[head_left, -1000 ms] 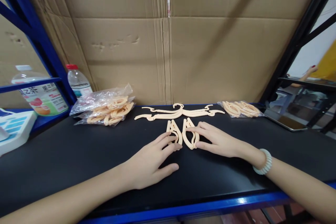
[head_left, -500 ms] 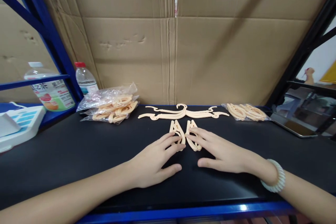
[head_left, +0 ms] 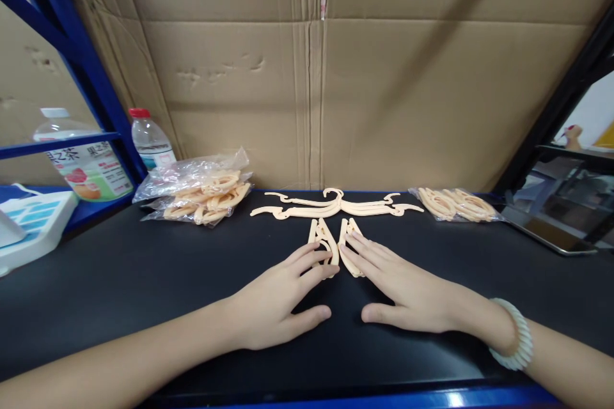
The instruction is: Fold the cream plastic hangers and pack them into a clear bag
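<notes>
Two folded, peach-coloured plastic hangers lie side by side near the middle of the black table. Over the left folded hanger [head_left: 334,255] rests my left hand [head_left: 283,297], its fingers outstretched and thumb apart. My right hand [head_left: 403,284] lies flat in the same way, fingertips on the right folded hanger [head_left: 351,263] and covering part of it. Neither hand grips anything. Just beyond them, unfolded hangers [head_left: 316,211] with arms spread lie with a hook pointing up towards the cardboard.
Bagged hangers [head_left: 223,195] are piled at the back left, and another bag of hangers [head_left: 458,204] lies at the back right by a dark flat device [head_left: 551,233]. A red-capped bottle [head_left: 151,140] and a larger bottle [head_left: 91,166] stand left. Cardboard [head_left: 407,96] closes off the back.
My right hand has shifted slightly, covering more of the right folded hanger. The left hand stays almost in place. The view has tilted down a little.
</notes>
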Demonstrator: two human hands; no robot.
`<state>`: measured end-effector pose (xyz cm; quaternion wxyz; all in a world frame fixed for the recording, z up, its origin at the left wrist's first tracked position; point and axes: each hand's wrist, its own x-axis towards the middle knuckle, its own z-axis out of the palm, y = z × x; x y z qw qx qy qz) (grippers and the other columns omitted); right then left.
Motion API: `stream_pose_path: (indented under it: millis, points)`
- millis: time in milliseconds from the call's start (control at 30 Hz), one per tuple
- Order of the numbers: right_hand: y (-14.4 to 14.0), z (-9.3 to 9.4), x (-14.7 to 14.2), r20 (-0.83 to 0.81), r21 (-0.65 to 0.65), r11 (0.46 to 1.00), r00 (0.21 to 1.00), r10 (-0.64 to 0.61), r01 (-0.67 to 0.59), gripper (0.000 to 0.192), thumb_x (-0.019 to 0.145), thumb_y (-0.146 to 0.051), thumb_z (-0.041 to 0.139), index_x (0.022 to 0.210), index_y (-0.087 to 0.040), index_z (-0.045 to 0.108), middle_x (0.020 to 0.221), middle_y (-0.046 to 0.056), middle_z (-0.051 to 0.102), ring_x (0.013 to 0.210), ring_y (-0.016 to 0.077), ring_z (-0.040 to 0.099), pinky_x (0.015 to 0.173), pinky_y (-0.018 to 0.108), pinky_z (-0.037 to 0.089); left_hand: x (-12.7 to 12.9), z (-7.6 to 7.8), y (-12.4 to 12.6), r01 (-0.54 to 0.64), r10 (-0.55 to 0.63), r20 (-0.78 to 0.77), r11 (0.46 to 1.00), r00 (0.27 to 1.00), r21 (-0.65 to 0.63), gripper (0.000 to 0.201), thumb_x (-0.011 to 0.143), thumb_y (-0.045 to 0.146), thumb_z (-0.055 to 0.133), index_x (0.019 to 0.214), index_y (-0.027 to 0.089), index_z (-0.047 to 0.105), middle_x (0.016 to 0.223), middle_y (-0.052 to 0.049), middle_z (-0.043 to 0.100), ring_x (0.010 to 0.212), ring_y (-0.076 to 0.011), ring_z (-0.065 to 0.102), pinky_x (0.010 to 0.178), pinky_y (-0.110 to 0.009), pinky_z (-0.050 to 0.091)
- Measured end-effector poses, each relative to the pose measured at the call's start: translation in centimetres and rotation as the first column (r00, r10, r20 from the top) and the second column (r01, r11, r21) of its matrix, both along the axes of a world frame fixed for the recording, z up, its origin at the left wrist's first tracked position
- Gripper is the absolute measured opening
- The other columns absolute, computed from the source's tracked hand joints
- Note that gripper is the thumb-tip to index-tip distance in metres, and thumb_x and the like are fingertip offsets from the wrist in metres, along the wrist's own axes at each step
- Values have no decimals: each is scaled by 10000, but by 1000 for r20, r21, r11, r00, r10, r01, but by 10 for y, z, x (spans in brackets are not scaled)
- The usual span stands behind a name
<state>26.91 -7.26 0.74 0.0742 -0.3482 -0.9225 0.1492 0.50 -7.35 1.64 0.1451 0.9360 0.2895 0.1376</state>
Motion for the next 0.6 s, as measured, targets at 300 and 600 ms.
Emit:
stream_pose_path:
  millis: [300,600]
  points:
    - [0,2,1,-62,-11,1000,998,19,-20,848,872,-509,545,1502,-212,60,1561,118,12,1428,327,23,1138,557,138,-2,-1,2,-19,20,15,999,1000,-42,525,856,329,579,1364,275,458,1471,-81,396,1395,-330,260,1092,-515,341]
    - [0,3,-3,-19,-31,999,1000,-19,19,858,877,-544,510,1503,-177,53,1562,134,6,1425,344,15,1138,566,121,-2,-2,5,-27,24,-73,999,997,-38,508,889,335,517,1383,265,423,1496,-70,350,1417,-306,207,1118,-497,306]
